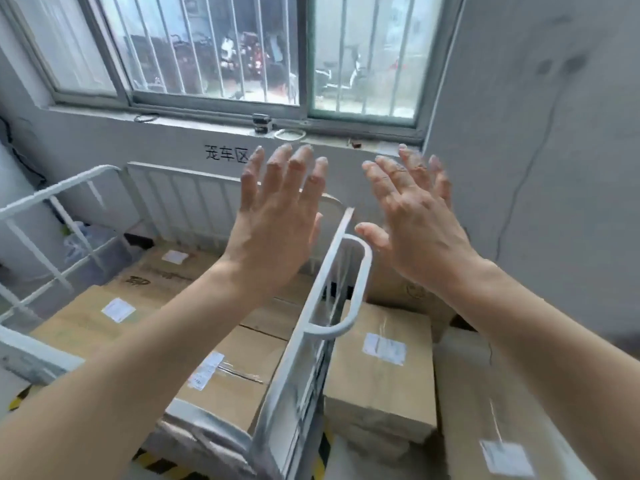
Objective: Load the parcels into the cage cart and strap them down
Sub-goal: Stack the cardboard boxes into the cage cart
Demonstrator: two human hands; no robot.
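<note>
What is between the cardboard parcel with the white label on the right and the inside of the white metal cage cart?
The cage cart's white barred side panel stands upright between them. The brown cardboard parcel with the white label sits outside it on the right; parcels already loaded lie on its left. Both hands, left hand and right hand, are raised, open and empty.

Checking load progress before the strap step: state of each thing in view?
Left hand: open, fingers spread, holding nothing.
Right hand: open, holding nothing.
Cage cart: partly loaded, no strap visible.
Boxes in cart: taped shut, lying flat.
Boxes outside cart: taped shut, not loaded.
Window: one pane slid open, barred.
</note>
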